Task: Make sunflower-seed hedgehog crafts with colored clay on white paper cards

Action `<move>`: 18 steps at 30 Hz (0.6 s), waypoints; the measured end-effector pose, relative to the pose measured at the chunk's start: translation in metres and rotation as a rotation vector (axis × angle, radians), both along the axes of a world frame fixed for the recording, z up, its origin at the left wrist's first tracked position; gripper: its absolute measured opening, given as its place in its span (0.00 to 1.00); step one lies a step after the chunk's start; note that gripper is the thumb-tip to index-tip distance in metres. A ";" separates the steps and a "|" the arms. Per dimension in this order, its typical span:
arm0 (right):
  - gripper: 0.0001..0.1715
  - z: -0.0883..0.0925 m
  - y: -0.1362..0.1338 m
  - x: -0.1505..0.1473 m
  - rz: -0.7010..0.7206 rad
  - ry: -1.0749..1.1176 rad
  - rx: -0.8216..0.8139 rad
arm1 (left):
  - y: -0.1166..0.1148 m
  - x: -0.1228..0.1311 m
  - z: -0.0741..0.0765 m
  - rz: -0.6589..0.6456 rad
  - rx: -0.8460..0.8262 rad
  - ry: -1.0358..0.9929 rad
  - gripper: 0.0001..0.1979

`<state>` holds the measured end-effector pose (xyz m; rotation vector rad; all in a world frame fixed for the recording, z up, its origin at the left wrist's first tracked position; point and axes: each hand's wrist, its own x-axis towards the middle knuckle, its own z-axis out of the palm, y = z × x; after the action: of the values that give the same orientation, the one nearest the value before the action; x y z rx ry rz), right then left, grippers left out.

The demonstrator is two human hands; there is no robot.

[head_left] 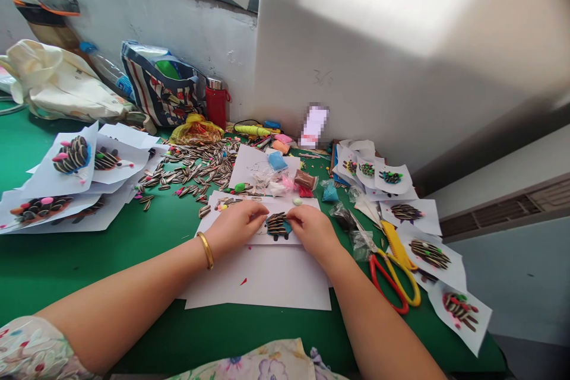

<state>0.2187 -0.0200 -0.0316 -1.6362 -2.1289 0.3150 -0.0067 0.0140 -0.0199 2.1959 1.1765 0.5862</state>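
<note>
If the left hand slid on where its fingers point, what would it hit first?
Probably the small striped-sunflower-seed figure on blue clay, right at the left hand; the right hand lies beyond.

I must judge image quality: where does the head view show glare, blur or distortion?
Head view: sunlight washes out the white wall; a pixelated block hides something at its foot; straight lines lean near the frame's corners; the left hand, right hand and seed figure between them are sharp.
</note>
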 end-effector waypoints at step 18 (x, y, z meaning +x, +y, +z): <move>0.09 0.001 0.003 -0.003 -0.008 -0.053 -0.046 | 0.000 0.000 0.003 -0.011 -0.010 -0.019 0.14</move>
<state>0.2155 -0.0170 -0.0301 -1.6966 -2.1685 0.3238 -0.0064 0.0135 -0.0173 2.1820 1.1539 0.5940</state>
